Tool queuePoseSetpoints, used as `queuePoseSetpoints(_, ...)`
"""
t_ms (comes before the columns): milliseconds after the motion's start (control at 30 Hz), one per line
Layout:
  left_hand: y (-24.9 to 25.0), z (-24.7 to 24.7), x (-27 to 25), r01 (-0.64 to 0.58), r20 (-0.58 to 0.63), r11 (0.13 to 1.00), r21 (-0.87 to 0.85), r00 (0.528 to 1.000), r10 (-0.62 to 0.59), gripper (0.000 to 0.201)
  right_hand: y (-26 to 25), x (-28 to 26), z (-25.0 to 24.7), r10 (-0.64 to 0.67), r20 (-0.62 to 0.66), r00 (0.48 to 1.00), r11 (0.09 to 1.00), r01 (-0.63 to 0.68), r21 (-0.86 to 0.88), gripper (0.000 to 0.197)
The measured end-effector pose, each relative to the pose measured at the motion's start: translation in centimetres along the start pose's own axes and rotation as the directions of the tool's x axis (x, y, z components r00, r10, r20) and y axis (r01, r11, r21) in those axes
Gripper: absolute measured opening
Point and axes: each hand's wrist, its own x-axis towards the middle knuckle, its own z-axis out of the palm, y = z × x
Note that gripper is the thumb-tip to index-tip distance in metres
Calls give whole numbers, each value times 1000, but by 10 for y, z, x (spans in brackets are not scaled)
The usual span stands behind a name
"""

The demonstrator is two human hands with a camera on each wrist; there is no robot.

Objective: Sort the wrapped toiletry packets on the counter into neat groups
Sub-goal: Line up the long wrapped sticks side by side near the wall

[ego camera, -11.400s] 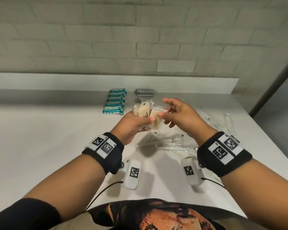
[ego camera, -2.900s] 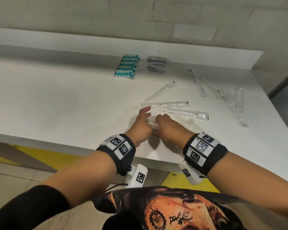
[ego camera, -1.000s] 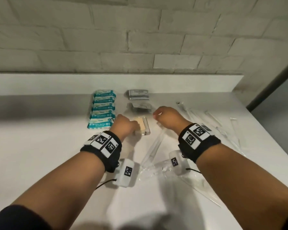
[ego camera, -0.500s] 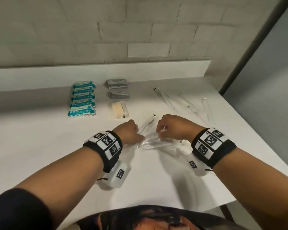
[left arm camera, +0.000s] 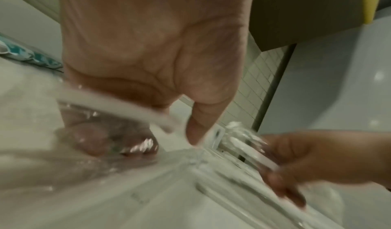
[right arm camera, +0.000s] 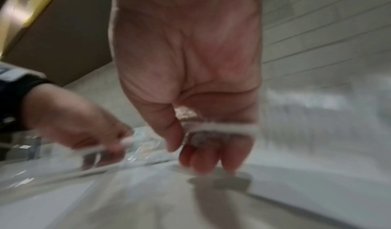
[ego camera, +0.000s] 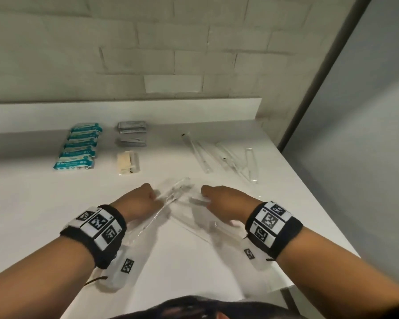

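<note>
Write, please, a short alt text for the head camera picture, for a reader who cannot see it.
Two hands, left hand and right hand, each grip long clear-wrapped packets on a white counter. Behind lie a row of teal packets, grey packets, a beige packet and more clear packets.

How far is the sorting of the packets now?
Done: teal packets in a row, grey packets stacked beside them, beige packets in front. In hand: left hand and right hand each grip clear long packets. Left: the scattered clear packets far right.
</note>
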Motion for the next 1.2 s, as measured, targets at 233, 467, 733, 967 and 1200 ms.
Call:
queuePoseSetpoints(233,21,20,-9,79,27,993,87,996,-81,32,87,14,-29,407,-158,900,913,-396,93,39)
queuePoseSetpoints(467,77,0,7,104,-108,983,-148,987,-121,8,108,21,-28,313,18,950,944,-313,105,24)
queuePoseSetpoints(733,139,15,83,44,-206,982,-185,975,-83,63,157,20,-48,463,-134,876,836,-382,393,26)
queuePoseSetpoints(967,154,15,146,172,-173,981,-94,967,-186,82,171,86,-68,416,-61,907,870,-378,316,44)
queuePoseSetpoints(1200,143,12,133,172,-120,981,85,980,-161,26,122,137,-66,209,-104,972,976,-201,85,68)
